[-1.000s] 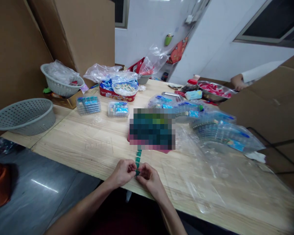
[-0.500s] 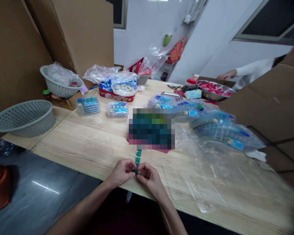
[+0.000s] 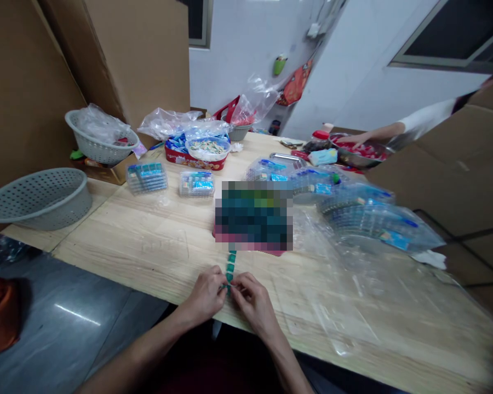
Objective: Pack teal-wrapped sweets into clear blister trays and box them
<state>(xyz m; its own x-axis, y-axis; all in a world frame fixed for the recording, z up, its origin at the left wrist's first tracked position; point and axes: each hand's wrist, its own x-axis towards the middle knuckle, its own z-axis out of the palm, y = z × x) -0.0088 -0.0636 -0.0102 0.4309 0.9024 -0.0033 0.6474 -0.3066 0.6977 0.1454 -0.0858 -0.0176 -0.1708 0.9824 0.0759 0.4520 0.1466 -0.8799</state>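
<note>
Near the front edge of the wooden table (image 3: pixel 107 241), the left hand (image 3: pixel 206 296) and right hand (image 3: pixel 254 303) meet, their fingertips pinched firmly on the near end of a strip of small green packets (image 3: pixel 230 268). The strip's long axis runs straight ahead from the grip, away from the person, ending at a pixelated patch (image 3: pixel 253 215) that hides what lies there. Both hands sit equally close, one on each side. Clear bags of blue-labelled packets (image 3: pixel 373 224) lie to the right; no writing on any label can be read
</note>
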